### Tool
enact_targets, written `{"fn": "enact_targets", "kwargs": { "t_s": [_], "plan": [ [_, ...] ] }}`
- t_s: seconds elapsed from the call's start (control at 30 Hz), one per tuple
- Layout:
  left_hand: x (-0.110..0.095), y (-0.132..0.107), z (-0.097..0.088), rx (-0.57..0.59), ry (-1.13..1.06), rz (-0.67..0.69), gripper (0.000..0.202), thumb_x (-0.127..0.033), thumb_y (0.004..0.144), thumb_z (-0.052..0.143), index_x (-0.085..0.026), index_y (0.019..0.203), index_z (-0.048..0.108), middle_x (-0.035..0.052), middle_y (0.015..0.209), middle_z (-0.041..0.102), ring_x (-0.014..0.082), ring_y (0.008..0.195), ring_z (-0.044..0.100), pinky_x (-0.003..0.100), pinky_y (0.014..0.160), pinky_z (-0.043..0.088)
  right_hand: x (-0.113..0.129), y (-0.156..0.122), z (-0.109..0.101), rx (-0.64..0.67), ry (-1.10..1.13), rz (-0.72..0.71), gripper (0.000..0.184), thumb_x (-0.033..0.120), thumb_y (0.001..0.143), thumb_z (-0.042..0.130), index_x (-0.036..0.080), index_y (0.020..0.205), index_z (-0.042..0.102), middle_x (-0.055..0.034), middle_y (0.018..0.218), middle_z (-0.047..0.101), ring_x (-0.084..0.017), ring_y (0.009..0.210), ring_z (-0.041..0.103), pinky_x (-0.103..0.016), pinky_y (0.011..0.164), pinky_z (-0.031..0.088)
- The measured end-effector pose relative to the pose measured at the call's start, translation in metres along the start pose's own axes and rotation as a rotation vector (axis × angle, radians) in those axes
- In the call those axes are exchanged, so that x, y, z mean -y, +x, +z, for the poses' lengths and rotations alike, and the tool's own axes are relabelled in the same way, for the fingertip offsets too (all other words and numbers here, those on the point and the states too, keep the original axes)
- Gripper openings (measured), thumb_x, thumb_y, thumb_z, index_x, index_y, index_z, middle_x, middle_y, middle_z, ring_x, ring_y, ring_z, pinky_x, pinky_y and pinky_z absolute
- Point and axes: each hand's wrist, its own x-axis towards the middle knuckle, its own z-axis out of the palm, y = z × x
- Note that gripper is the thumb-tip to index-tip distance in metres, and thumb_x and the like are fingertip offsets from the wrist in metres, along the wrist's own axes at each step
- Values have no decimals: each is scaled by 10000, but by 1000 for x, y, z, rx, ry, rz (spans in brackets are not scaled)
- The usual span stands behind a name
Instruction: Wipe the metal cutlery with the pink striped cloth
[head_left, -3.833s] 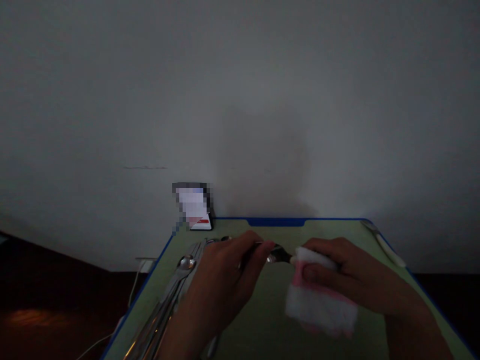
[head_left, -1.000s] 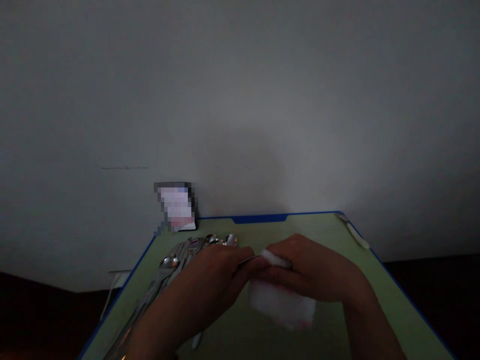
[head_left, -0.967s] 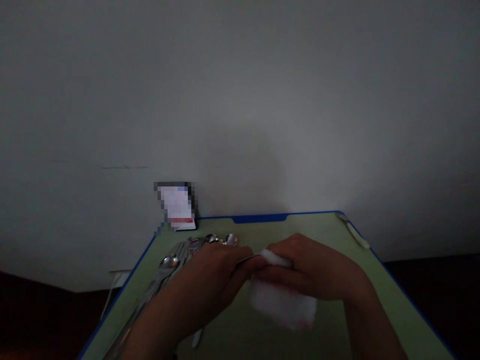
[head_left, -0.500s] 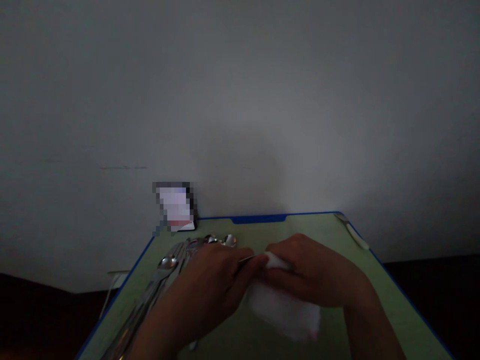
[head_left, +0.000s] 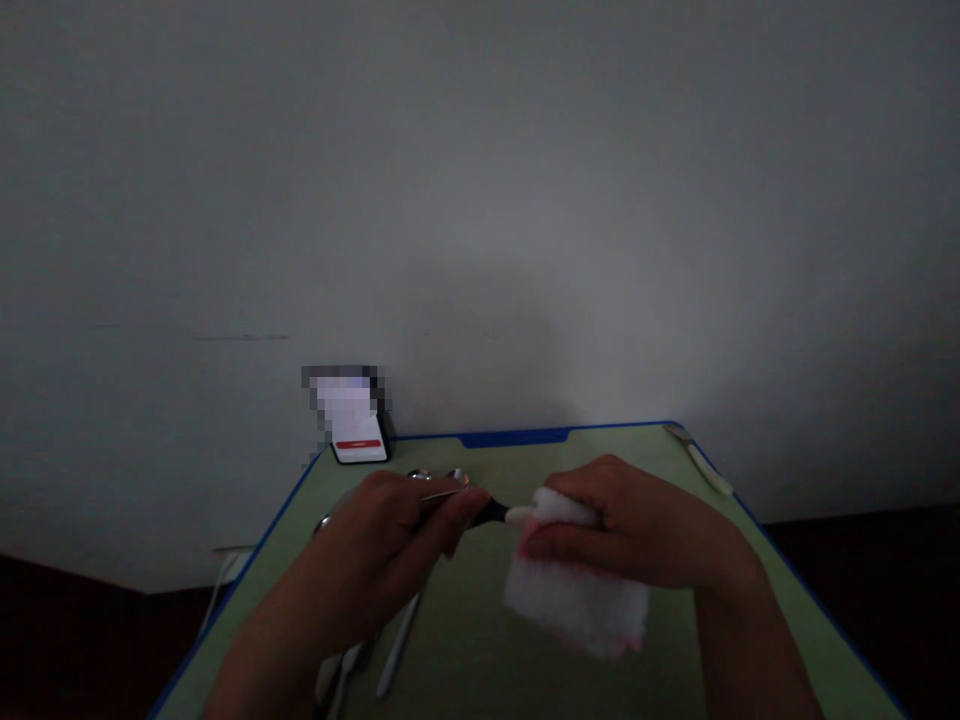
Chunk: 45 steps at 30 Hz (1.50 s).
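My left hand (head_left: 394, 535) is closed round the handle of a metal spoon (head_left: 480, 509), which points to the right. Its far end sits inside a folded white and pink cloth (head_left: 574, 600). My right hand (head_left: 637, 530) pinches that cloth around the spoon's end, and the rest of the cloth hangs down over the green table (head_left: 510, 455). Both hands are held just above the middle of the table.
Several more metal spoons (head_left: 439, 476) lie in a row at the table's left, partly behind my left arm. A phone (head_left: 358, 440) leans against the wall at the back left corner. A white-handled utensil (head_left: 701, 462) lies along the right edge. The room is dim.
My hands have drawn apart a little, so a stretch of the spoon shows between them. The cloth stays wrapped on its end. The view has shifted slightly.
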Motion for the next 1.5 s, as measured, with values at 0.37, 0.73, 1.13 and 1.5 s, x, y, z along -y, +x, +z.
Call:
{"fn": "enact_targets", "kwargs": {
  "t_s": [0.37, 0.73, 1.13, 1.5],
  "plan": [
    [-17, 13, 21, -8, 144, 19, 430, -404, 931, 289, -185, 705, 582, -4, 622, 577, 127, 600, 532, 234, 575, 368, 5, 10, 12, -76, -53, -78, 278, 389, 879, 447, 165, 752, 552, 19, 636, 575, -79, 579, 499, -206, 535, 300],
    [-23, 1, 7, -478, -102, 16, 108, -265, 847, 511, -191, 894, 574, -40, 672, 654, 89, 584, 611, 165, 526, 446, 11, -10, -2, -114, 2, -9, 368, 530, 831, 463, 178, 782, 560, 33, 667, 563, -77, 580, 496, -189, 504, 317],
    [-22, -11, 6, -283, -238, 35, 106, -299, 854, 517, -198, 885, 512, -13, 772, 669, 105, 676, 626, 188, 592, 499, 22, -12, 4, -126, 2, 20, 435, 554, 817, 445, 149, 712, 565, 20, 573, 542, -67, 476, 456, -176, 413, 285],
    [-16, -25, -5, -180, -7, 97, 331, -381, 757, 642, -285, 1070, 586, -17, 943, 687, 139, 806, 643, 215, 689, 498, 14, -18, 1, -95, 127, 90, 428, 566, 717, 574, 141, 746, 616, 9, 600, 584, -86, 495, 502, -171, 404, 326]
  ]
}}
